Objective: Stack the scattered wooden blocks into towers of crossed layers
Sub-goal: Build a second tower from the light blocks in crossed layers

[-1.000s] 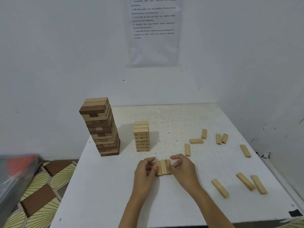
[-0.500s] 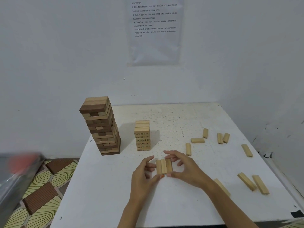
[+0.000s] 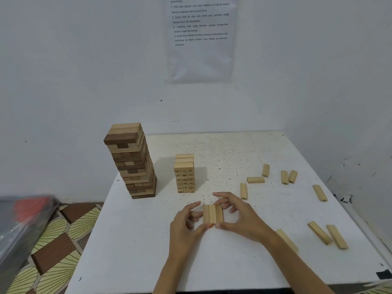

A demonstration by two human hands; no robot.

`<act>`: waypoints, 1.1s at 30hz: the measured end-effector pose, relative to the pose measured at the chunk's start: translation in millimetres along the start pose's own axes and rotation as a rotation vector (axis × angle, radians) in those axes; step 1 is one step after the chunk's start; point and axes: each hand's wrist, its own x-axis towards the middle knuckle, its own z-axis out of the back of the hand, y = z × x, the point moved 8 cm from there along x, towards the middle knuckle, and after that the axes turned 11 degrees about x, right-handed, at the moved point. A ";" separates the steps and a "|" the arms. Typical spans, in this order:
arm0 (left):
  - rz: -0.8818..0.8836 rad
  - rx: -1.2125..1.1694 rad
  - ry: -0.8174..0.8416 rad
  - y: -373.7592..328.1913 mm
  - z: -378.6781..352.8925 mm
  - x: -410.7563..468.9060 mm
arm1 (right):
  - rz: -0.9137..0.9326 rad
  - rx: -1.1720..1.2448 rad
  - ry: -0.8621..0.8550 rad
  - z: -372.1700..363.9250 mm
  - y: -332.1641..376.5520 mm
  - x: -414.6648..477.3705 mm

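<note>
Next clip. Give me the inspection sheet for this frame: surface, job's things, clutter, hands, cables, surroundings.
Surface: white table, speckled and scuffed, set into a wall corner.
Job's things: tall tower of brown and pale blocks; short tower of pale numbered blocks; three-block row lying flat between the hands; nine loose blocks scattered to the right, one partly hidden by the right forearm.
Clutter: dark patch at the table's near right corner; otherwise nothing seen.
Hands: left hand and right hand both pinch the three-block row, thumbs at its near end.
Cables: nothing seen.
Surroundings: white walls, printed sheet on the wall, patterned floor mat, blurred grey and red object at the left edge.
</note>
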 end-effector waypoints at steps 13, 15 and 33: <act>0.031 -0.010 -0.011 2.0 -1.1 -1.9 | -0.023 0.006 -0.025 0.3 -3.4 -1.9; 0.041 -0.008 -0.012 3.9 -1.5 -2.2 | -0.023 0.006 -0.033 0.1 -3.5 -2.5; -0.091 -0.055 -0.176 -57.3 45.6 1.4 | 0.112 0.059 -0.044 15.1 71.0 10.5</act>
